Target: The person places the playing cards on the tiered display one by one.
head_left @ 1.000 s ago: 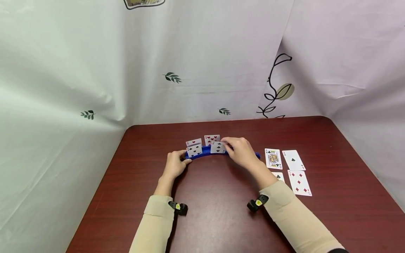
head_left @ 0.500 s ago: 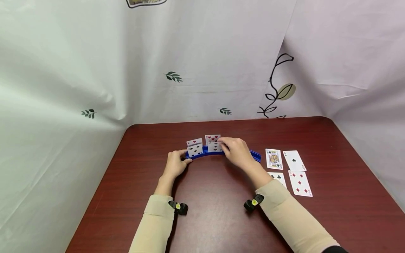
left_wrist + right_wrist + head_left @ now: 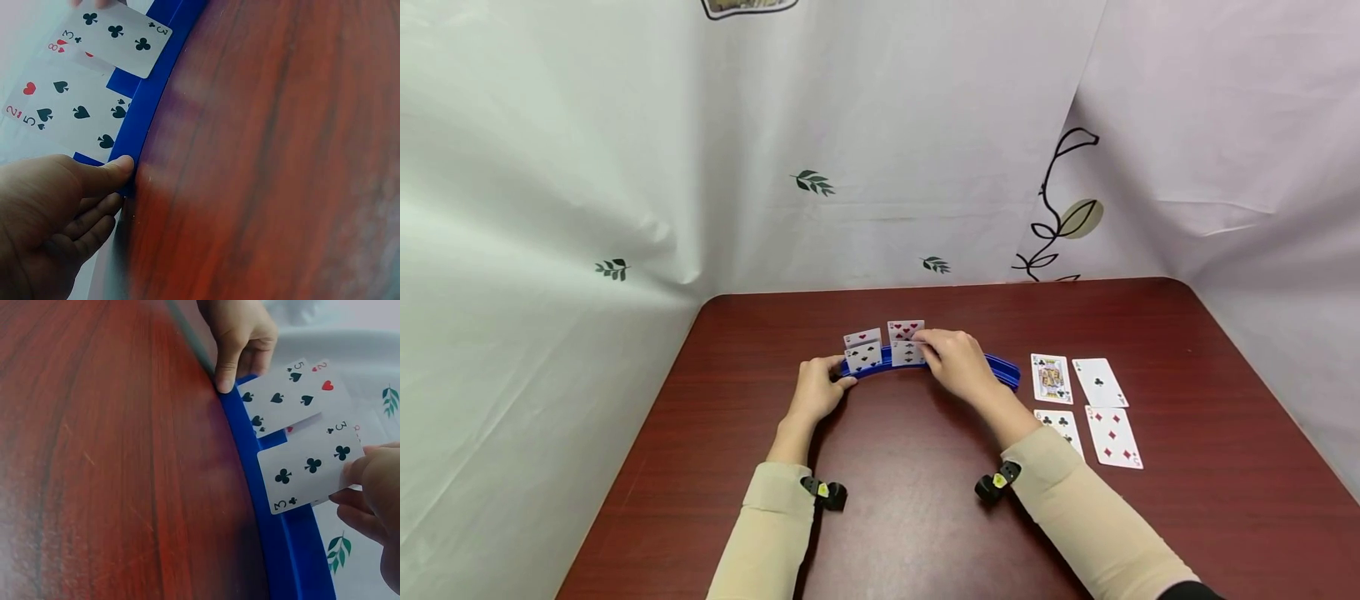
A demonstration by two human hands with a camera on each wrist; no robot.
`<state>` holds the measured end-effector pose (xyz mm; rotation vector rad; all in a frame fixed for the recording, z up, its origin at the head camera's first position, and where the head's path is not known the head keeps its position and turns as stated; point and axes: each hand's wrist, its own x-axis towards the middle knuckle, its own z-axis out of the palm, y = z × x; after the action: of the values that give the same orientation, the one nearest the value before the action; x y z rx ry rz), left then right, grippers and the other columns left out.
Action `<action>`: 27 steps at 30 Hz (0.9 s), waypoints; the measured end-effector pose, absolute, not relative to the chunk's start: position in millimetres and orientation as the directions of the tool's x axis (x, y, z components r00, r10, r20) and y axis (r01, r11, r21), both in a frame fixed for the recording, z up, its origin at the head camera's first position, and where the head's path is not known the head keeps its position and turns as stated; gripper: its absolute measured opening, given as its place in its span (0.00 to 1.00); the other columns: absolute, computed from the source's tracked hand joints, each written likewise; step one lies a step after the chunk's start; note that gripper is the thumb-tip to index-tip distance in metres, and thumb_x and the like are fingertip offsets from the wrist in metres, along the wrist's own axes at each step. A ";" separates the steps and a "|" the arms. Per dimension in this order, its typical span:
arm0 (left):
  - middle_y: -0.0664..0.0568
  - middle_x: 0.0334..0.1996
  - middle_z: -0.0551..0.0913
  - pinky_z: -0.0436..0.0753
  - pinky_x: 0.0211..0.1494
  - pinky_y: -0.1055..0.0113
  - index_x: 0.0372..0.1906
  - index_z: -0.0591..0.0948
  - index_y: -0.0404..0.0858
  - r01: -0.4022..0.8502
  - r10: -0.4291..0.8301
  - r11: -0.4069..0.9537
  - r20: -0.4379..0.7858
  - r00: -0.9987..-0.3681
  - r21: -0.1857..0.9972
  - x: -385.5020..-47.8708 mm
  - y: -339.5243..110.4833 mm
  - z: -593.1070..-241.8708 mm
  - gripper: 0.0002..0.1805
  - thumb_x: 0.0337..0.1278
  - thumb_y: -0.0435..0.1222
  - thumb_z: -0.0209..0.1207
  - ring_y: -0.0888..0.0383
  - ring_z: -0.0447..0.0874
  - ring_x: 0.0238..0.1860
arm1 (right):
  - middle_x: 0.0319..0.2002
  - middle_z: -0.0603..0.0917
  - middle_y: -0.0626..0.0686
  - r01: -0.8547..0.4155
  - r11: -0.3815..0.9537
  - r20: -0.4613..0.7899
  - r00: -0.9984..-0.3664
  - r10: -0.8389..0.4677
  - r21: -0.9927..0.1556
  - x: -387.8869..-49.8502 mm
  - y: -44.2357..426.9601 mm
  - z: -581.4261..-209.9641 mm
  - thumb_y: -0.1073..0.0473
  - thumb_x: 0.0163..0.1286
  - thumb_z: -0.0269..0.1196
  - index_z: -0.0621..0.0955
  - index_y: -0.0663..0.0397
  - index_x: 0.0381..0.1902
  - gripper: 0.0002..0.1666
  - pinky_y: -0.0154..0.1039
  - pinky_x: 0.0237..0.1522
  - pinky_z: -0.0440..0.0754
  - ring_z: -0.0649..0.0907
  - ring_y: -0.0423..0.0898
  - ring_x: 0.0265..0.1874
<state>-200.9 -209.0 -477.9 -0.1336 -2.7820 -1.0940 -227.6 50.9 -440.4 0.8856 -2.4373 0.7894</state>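
A curved blue card holder (image 3: 1003, 372) stands on the table, its left end gripped by my left hand (image 3: 815, 390), with the thumb (image 3: 124, 165) on its front edge. My right hand (image 3: 958, 363) pinches the three of clubs (image 3: 306, 464) by its upper edge, the card's lower edge at the holder's front part. To its left the five of spades (image 3: 80, 112) stands in the front, overlapping the two of hearts (image 3: 862, 337) behind. The eight of hearts (image 3: 906, 328) stands behind the three of clubs, partly hidden by it.
Right of the holder, face up on the brown table (image 3: 895, 517), lie a king of clubs (image 3: 1051, 379), an ace of clubs (image 3: 1099, 382), a five of diamonds (image 3: 1113, 437) and a clubs card (image 3: 1060, 425) partly covered by my right arm. White printed cloth (image 3: 880, 150) hangs behind.
My right hand has moved a little left along the holder with the three of clubs, which now sits slightly lower. More of the holder's right end shows. My left hand has kept its grip.
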 end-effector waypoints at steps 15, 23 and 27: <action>0.43 0.40 0.90 0.83 0.54 0.53 0.55 0.86 0.32 0.135 0.029 0.730 0.167 -0.986 0.670 -201.0 -207.9 -480.5 0.21 0.55 0.30 0.72 0.50 0.86 0.45 | 0.46 0.89 0.57 -0.671 0.649 0.551 -0.713 -0.433 -0.359 -225.3 51.1 -444.0 0.64 0.70 0.67 0.88 0.59 0.48 0.11 0.49 0.48 0.85 0.88 0.52 0.46; 0.42 0.43 0.89 0.82 0.56 0.52 0.56 0.85 0.32 0.124 0.025 0.737 0.156 -0.987 0.664 -200.8 -208.7 -479.5 0.21 0.56 0.31 0.72 0.47 0.84 0.50 | 0.47 0.89 0.58 -0.668 0.640 0.612 -0.700 -0.368 -0.379 -223.4 60.1 -447.0 0.63 0.67 0.70 0.86 0.61 0.51 0.15 0.50 0.47 0.86 0.88 0.54 0.45; 0.42 0.42 0.89 0.82 0.56 0.53 0.55 0.86 0.33 0.121 0.021 0.730 0.154 -0.988 0.672 -201.2 -210.3 -479.4 0.20 0.56 0.31 0.71 0.48 0.85 0.49 | 0.44 0.89 0.57 -0.669 0.632 0.621 -0.699 -0.354 -0.393 -223.9 65.5 -448.6 0.62 0.66 0.70 0.87 0.60 0.48 0.13 0.49 0.46 0.86 0.89 0.52 0.43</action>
<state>-201.2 -210.3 -479.4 -0.1151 -2.7946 -1.1002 -223.9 65.5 -448.6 0.8019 -2.3591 0.8484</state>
